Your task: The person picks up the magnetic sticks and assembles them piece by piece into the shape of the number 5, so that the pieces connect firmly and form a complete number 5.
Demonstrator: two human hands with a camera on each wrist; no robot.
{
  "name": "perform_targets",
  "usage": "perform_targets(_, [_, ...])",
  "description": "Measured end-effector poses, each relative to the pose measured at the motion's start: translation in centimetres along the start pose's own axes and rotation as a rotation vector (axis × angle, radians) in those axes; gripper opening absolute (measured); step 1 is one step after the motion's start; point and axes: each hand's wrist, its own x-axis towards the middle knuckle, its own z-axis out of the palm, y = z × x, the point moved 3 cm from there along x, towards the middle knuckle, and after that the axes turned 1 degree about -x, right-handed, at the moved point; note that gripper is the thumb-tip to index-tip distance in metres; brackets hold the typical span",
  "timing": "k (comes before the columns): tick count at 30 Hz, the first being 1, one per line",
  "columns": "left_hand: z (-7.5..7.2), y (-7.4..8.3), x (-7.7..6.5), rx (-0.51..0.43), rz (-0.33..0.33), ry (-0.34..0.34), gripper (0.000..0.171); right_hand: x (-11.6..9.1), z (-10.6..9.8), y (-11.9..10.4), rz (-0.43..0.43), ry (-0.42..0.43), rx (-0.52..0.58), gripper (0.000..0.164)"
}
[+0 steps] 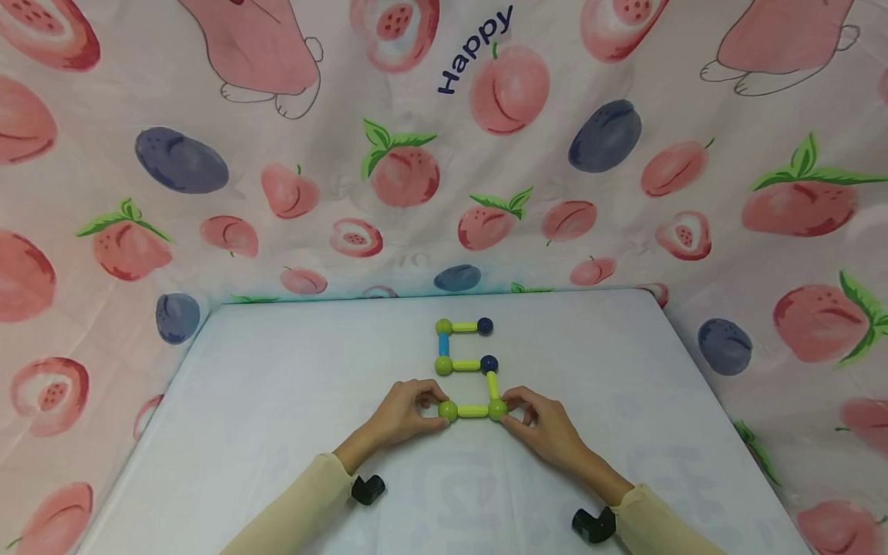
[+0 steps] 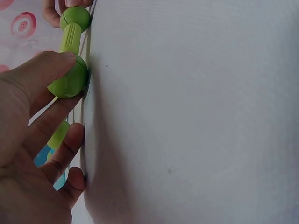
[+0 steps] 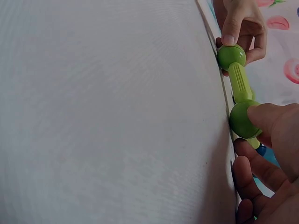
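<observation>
On the white table lies a figure of balls and rods shaped like a 5. My left hand (image 1: 405, 412) pinches the green ball (image 1: 448, 411) at its lower left end between thumb and fingers. At the lower right corner, my right hand (image 1: 548, 424) pinches another green ball (image 1: 498, 409). A yellow-green rod (image 1: 473, 412) joins these two balls, and a second rod (image 1: 492, 383) runs up to a dark blue ball (image 1: 489, 363). Farther back are a green ball (image 1: 443, 365), a blue rod (image 1: 444, 344), a top green ball (image 1: 444, 327) and a dark blue ball (image 1: 486, 326) at the top right.
The white tabletop (image 1: 277, 370) reaches back to a fruit-print cloth (image 1: 416, 231) hanging behind and at both sides. Black wrist-camera mounts (image 1: 368, 489) sit beside both sleeves.
</observation>
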Motion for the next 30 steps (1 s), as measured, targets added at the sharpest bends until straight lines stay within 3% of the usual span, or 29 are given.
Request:
perform_targets(9, [0.2,0.1,-0.3,0.016,-0.003,0.002,0.028,0.1,-0.4,0.0,0.022,-0.047,-0.009,0.034])
perform_targets(16, [-0.1,0.1,-0.8,0.012,0.021,0.02,0.047,0.7,-1.1,-0.1,0.04,-0.143,0.039,0.046])
perform_targets(24, [-0.6,0.3,-1.3,-0.014,0.048,0.039,0.049,1.4,-2.1,-0.6,0.029,-0.151,0.04,0.046])
perform_targets(30, [-1.6,0.2,-1.8,0.046,0.076,0.084,0.05,1.5,-2.4,-0.6,0.008,-0.135,-0.03,0.048])
